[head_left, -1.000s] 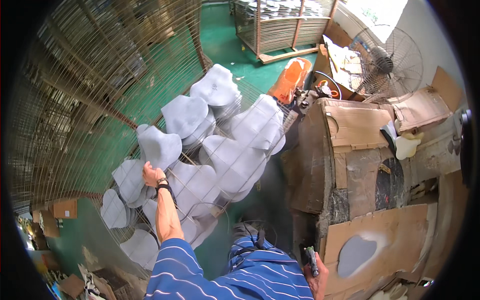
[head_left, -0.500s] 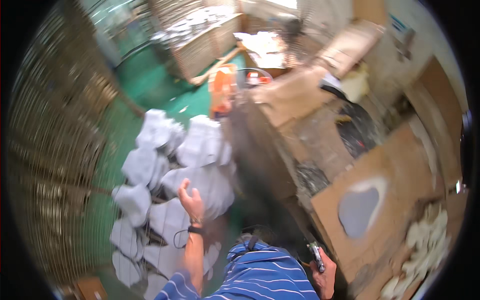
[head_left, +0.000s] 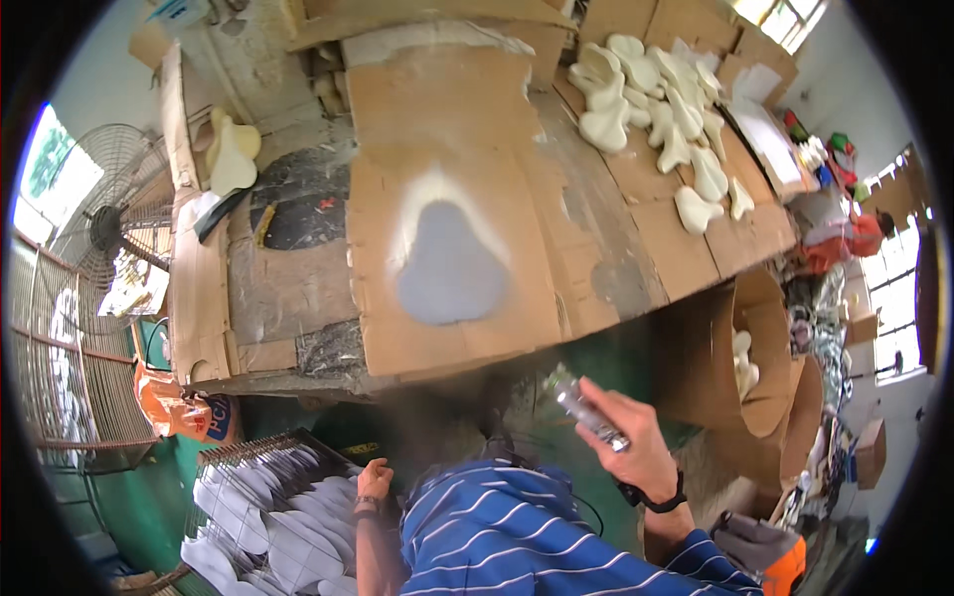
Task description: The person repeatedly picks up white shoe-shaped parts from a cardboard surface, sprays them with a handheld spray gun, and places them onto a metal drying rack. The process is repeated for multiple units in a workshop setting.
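My right hand is closed around a small metallic spray gun, held in front of the worktable's near edge. Low beside the wire rack is my left hand, its fingers loosely bent and apart, with nothing visible in them. Many pale grey, rounded flat pieces stand on that rack. On the cardboard-covered table lies a smooth grey saddle-shaped form. A whitish sprayed halo borders its upper edge. Whether it is a separate piece or a coloured patch, I cannot tell.
Cream moulded saddle-shaped pieces are piled at the table's far right; another cream piece leans at left. A large fan stands far left, above an orange bag. An open cardboard box is right of the table.
My view has swung right, bringing the table in front of me. My right hand has risen with the spray gun. My left hand, formerly over the grey pieces, is now beside the rack.
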The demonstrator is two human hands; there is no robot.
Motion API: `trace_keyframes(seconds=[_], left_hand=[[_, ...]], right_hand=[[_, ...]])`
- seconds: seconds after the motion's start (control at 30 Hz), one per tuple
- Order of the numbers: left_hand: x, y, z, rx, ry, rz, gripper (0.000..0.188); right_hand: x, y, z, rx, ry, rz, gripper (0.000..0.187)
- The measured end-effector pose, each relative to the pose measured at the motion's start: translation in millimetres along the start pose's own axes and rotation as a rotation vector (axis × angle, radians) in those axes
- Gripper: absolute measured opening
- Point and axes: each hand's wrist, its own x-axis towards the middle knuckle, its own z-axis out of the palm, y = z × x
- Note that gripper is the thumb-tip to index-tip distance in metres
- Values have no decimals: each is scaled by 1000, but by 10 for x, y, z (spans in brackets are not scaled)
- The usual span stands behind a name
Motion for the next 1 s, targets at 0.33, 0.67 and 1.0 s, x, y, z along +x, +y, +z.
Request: trace_keyframes(seconds=[0.33,0.67,1.0], left_hand=[[-4,-693,273,-735,-121,-621,44],[137,-324,444,-883,-141,-432,38],[237,-227,503,-742,-97,-524,42]], right_hand=[[-1,61,-225,10,-170,89,67],[311,179,-259,53,12,29,68],[64,153,-388,83,53,192,58]])
